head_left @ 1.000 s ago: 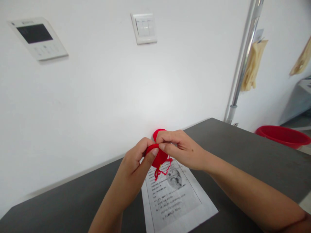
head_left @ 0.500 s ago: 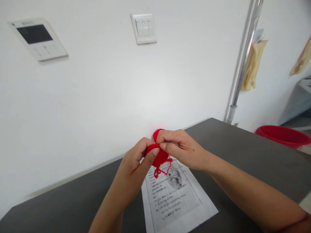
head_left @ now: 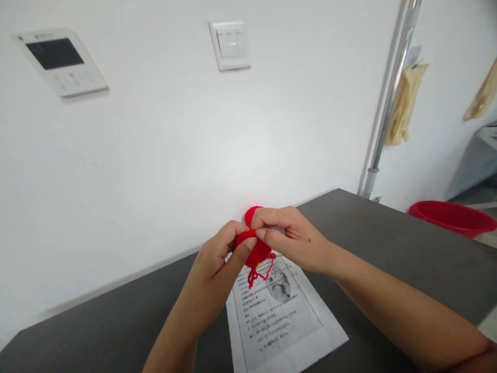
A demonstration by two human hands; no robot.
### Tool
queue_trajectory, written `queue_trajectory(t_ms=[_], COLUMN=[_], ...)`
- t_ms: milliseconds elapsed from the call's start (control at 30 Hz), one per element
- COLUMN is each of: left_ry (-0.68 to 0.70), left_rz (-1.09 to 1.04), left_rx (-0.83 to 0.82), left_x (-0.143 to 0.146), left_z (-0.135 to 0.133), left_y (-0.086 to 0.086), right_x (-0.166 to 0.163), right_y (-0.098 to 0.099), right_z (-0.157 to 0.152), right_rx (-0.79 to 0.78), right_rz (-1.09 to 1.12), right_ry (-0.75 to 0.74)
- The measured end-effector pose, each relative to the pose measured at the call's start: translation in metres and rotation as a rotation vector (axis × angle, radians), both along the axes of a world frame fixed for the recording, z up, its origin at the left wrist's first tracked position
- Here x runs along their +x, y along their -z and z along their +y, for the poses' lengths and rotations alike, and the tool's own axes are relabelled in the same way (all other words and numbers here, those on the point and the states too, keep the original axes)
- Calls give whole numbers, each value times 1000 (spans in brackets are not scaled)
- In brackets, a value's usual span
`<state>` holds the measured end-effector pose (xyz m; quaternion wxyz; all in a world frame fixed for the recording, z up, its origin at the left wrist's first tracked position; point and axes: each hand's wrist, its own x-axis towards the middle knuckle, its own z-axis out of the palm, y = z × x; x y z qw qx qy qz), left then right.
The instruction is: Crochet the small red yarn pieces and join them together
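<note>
Between my hands is a small red piece of yarn work, with loose red yarn ends hanging from its lower edge and a bit of yellow there. My left hand pinches its left side between thumb and fingers. My right hand pinches its upper edge close to the left thumb. Behind my right fingers a red ball of yarn shows in part near the wall. Under the hands lies a printed sheet of paper with text and a grey picture. My fingers hide much of the red piece.
The dark grey table meets a white wall carrying a switch plate and a panel with a dark screen. To the right are a metal pole, a hanging yellowish glove and a red basin.
The red piece has tilted and shifted very slightly to the right in my fingers, its loose yarn moving with it. Both hands keep their pinch in nearly the same place.
</note>
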<state>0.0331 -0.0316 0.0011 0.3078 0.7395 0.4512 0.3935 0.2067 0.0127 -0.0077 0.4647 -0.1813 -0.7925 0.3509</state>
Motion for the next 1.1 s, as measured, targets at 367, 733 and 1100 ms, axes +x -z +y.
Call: queue_trajectory(t_ms=[367,733,1100], left_ry=[29,39,30], left_rz=[-37,-15,28], left_rx=[-8,-8,43], left_x=[-3,-3,-2], left_z=[2,2,1], left_y=[3,2,1], right_x=[2,1,2], right_y=[0,0,1], right_z=[0,1,1], right_rx=[15,6,-12], right_rz=[-3,-7,-30], right_ry=[-27,-17,-21])
